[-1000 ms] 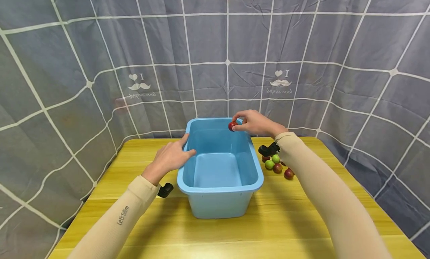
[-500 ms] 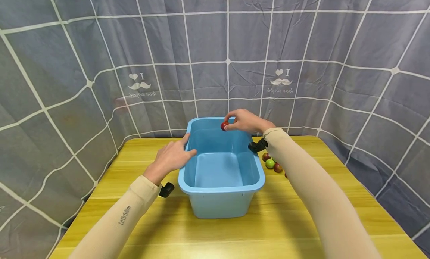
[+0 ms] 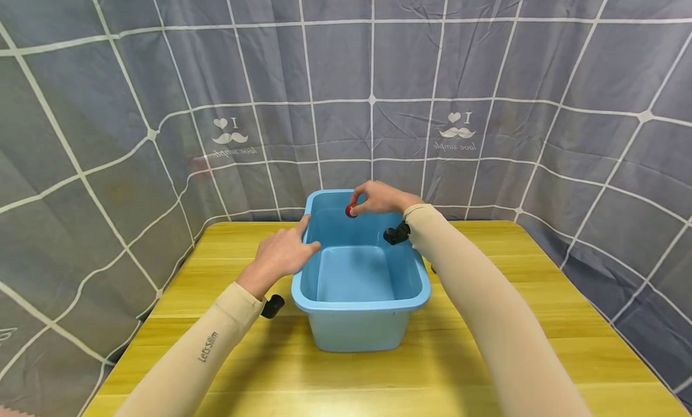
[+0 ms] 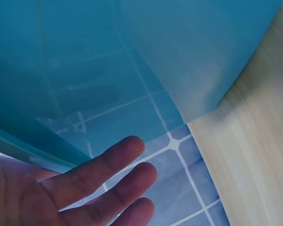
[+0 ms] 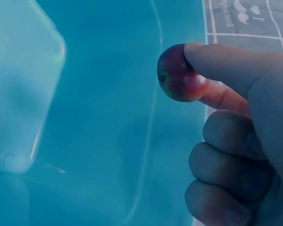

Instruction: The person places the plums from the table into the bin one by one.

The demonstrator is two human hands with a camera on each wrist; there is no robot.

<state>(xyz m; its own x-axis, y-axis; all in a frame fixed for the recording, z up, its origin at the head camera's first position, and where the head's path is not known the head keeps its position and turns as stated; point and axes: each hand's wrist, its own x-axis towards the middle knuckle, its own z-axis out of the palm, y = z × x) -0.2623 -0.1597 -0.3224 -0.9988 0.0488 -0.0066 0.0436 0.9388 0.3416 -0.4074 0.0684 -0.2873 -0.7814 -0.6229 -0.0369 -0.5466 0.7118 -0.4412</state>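
The right hand [image 3: 380, 197] pinches a round red fruit [image 3: 350, 210] between thumb and forefinger, holding it over the inside of a blue basin [image 3: 361, 306], toward its far end; in the right wrist view the other three fingers are curled in toward the palm, and the fruit's lower side shows a yellowish tinge. The left hand [image 3: 281, 250] grasps nothing: its fingers lie straight and loosely spread against the basin's left side, with the thumb reaching over the rim. The basin stands upright on a yellow wood-grain tabletop [image 3: 351, 384], before a grey curtain [image 3: 340, 62] with white grid lines. Pale sleeves [image 3: 476, 297] cover both forearms, and black cameras [image 3: 397, 233] sit at the wrists
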